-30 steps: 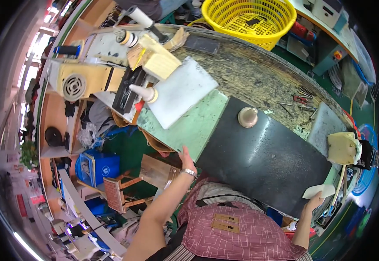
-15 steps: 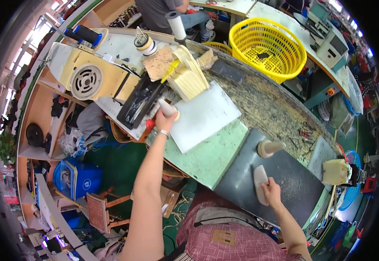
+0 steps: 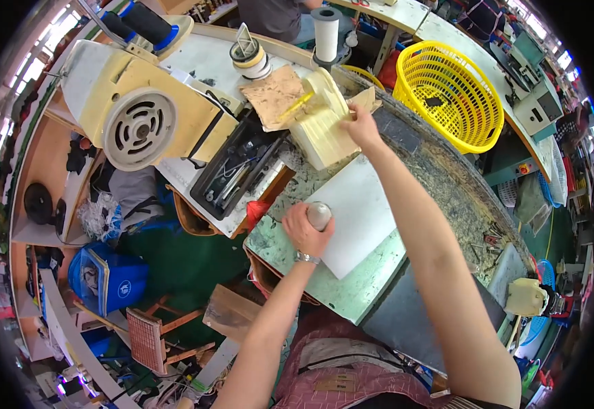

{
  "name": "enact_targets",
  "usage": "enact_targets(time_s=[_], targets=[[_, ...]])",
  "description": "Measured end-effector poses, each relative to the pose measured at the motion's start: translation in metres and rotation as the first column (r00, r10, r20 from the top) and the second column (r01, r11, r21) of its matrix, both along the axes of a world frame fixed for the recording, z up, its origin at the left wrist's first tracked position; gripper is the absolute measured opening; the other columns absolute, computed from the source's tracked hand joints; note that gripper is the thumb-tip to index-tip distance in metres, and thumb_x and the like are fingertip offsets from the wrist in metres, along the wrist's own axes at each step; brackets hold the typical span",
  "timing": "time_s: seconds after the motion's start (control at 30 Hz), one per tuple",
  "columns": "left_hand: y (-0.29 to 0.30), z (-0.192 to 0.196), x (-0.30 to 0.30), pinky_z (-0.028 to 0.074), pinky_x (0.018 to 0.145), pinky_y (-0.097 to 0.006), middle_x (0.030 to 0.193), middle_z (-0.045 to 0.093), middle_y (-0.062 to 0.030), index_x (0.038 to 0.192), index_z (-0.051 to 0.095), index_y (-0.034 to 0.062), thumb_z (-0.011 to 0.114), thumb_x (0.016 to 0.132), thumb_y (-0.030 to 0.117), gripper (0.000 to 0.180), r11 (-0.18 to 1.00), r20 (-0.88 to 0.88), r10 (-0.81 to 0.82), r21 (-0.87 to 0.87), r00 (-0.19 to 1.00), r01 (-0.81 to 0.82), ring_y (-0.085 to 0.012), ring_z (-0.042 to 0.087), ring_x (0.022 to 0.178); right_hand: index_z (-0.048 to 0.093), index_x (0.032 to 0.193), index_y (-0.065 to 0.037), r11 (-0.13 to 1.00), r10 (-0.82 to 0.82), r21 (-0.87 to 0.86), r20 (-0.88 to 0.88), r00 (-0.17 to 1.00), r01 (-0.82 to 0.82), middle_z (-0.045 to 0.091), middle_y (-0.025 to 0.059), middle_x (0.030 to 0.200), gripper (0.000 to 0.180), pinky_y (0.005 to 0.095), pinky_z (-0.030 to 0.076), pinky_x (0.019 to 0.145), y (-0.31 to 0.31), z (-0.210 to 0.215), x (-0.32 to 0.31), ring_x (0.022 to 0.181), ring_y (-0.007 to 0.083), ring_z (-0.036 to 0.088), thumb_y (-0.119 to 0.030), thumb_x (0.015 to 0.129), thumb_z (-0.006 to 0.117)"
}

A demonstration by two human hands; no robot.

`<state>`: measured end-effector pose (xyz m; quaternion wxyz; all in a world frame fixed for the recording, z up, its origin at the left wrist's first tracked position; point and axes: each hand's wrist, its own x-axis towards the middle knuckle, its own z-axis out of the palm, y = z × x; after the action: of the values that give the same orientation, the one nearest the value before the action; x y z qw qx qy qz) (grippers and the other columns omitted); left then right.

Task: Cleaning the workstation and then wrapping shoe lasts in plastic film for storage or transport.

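Lying across a green board (image 3: 351,300), a white sheet (image 3: 360,215) sits between a beige machine (image 3: 195,123) at left and a yellow basket (image 3: 489,141) far right. The left hand's (image 3: 302,230) fingers wrap a pale rounded tool (image 3: 320,215) at the sheet's left side; the right hand's (image 3: 363,128) bent fingers reach a cream block (image 3: 321,141) beyond, grip unclear.

1. Pale rounded handle (image 3: 319,214): lower part hidden by the left hand (image 3: 301,230).
2. Dark mat (image 3: 405,319): partly covered by the right forearm (image 3: 433,252).
3. Grey-shirted person (image 3: 268,19): head cut off by upper edge.
4. Dark piece (image 3: 434,102) in yellow basket (image 3: 480,142): too small to identify.
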<state>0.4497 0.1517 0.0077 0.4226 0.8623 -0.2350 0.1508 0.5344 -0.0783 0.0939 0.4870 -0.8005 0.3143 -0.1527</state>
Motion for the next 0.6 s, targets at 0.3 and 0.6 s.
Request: enact_targets(time_s=[0.3, 0.6], targets=[[-0.004, -0.022, -0.062, 0.024, 0.089, -0.056, 0.114, 0.045, -0.0166, 0.108, 0.042, 0.006, 0.06, 0.064, 0.056, 0.069, 0.994, 0.031, 0.078, 0.079, 0.996, -0.08, -0.0343, 0.041, 0.108, 0.055, 0.107, -0.004, 0.931, -0.167, -0.349, -0.139, 0.976, 0.109, 0.063, 0.0167, 0.089, 0.052, 0.0366, 0.044, 0.081, 0.036, 0.039, 0.018, 0.087, 0.0279, 0.06, -0.038, 0.068, 0.059], [-0.008, -0.024, -0.063, 0.025, 0.088, -0.056, 0.115, 0.044, -0.0165, 0.109, 0.04, 0.0053, 0.06, 0.066, 0.056, 0.069, 0.999, 0.065, 0.02, 0.028, 0.998, -0.022, -0.034, 0.041, 0.108, 0.057, 0.102, -0.001, 0.996, -0.085, 0.04, 0.003, 0.996, 0.085, 0.062, 0.0115, 0.089, 0.04, 0.0313, 0.047, 0.076, -0.081, 0.042, -0.056, 0.083, 0.0216, 0.061, -0.026, 0.07, 0.061]])
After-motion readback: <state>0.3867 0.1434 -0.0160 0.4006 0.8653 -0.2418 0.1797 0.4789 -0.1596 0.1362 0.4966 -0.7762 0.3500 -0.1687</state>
